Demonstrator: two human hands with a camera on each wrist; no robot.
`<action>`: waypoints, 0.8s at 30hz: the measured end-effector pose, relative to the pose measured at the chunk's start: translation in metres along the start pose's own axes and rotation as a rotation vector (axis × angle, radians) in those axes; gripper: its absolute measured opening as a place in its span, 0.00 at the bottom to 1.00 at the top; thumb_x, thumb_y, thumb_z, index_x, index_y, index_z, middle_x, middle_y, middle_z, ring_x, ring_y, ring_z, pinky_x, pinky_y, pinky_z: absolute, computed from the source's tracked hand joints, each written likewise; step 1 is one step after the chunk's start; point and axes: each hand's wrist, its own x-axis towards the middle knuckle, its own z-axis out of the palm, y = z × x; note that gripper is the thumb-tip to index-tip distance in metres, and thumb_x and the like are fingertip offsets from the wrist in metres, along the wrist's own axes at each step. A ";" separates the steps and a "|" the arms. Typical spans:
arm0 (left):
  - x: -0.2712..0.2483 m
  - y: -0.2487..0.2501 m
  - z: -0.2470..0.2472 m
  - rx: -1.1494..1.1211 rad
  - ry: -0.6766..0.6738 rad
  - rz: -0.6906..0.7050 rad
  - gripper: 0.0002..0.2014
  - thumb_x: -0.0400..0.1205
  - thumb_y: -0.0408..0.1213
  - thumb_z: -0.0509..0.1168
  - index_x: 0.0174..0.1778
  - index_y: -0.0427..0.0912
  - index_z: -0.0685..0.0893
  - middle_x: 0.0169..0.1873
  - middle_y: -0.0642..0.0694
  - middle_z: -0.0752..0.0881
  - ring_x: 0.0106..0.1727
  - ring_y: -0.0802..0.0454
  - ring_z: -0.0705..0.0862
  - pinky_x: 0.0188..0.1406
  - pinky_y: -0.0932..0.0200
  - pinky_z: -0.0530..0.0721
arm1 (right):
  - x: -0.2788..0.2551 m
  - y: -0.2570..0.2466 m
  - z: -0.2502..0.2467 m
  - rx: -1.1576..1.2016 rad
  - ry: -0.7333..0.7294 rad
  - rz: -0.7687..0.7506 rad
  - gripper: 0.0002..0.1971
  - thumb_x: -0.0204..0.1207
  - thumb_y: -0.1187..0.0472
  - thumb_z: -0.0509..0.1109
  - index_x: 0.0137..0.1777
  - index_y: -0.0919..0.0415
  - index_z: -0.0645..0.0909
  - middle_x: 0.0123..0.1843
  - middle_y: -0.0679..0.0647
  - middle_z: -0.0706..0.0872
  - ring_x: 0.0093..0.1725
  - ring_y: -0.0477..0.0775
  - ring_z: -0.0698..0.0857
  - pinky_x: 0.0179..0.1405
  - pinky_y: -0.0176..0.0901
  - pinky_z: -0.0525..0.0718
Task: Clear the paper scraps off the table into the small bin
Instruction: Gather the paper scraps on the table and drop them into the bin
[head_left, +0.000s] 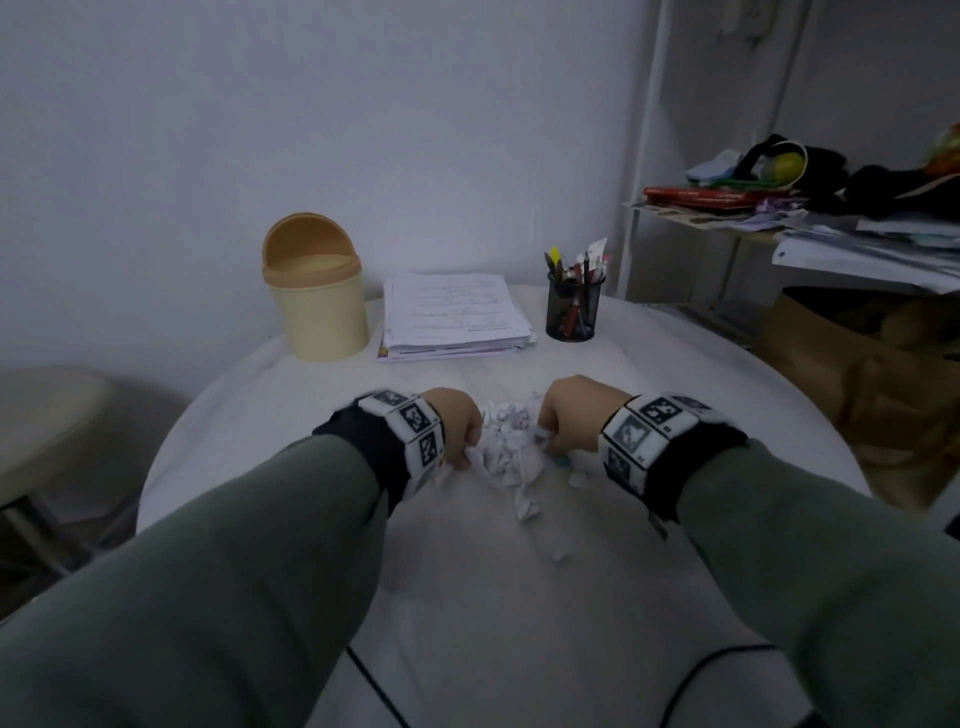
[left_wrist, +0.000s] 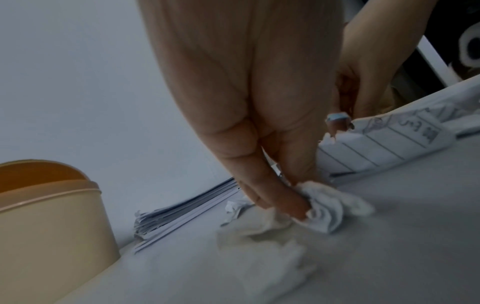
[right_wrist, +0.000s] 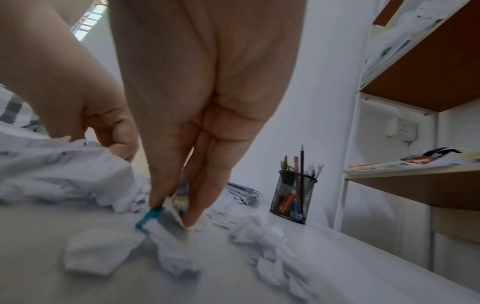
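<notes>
A heap of crumpled white paper scraps lies in the middle of the round white table. My left hand is at the heap's left side, fingers pointing down and pinching a scrap. My right hand is at the heap's right side and pinches a scrap between fingertips. More loose scraps lie to the right and near me. The small beige bin stands at the table's back left, its tan swing lid tipped open.
A stack of printed sheets lies beside the bin, with a black mesh pen holder to its right. A cluttered shelf and a brown paper bag stand on the right. A pale stool is left.
</notes>
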 end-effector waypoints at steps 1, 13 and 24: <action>-0.002 0.001 0.000 -0.015 0.003 -0.006 0.18 0.78 0.33 0.71 0.63 0.35 0.83 0.62 0.40 0.84 0.30 0.54 0.74 0.10 0.81 0.66 | -0.004 0.001 -0.001 0.005 0.009 0.014 0.08 0.68 0.65 0.77 0.47 0.64 0.90 0.46 0.62 0.89 0.41 0.57 0.83 0.46 0.43 0.83; -0.028 -0.015 -0.019 -0.254 0.304 -0.057 0.11 0.77 0.30 0.71 0.55 0.39 0.89 0.56 0.41 0.88 0.56 0.46 0.86 0.50 0.63 0.80 | -0.029 0.019 -0.038 0.393 0.264 0.120 0.11 0.73 0.67 0.75 0.29 0.56 0.85 0.49 0.58 0.89 0.50 0.54 0.86 0.53 0.40 0.83; -0.056 -0.054 -0.050 -0.434 0.574 -0.003 0.08 0.75 0.34 0.73 0.50 0.43 0.90 0.41 0.51 0.82 0.42 0.57 0.79 0.37 0.71 0.74 | -0.006 -0.032 -0.070 0.652 0.320 -0.008 0.10 0.75 0.70 0.72 0.55 0.70 0.88 0.50 0.63 0.91 0.44 0.54 0.86 0.52 0.44 0.88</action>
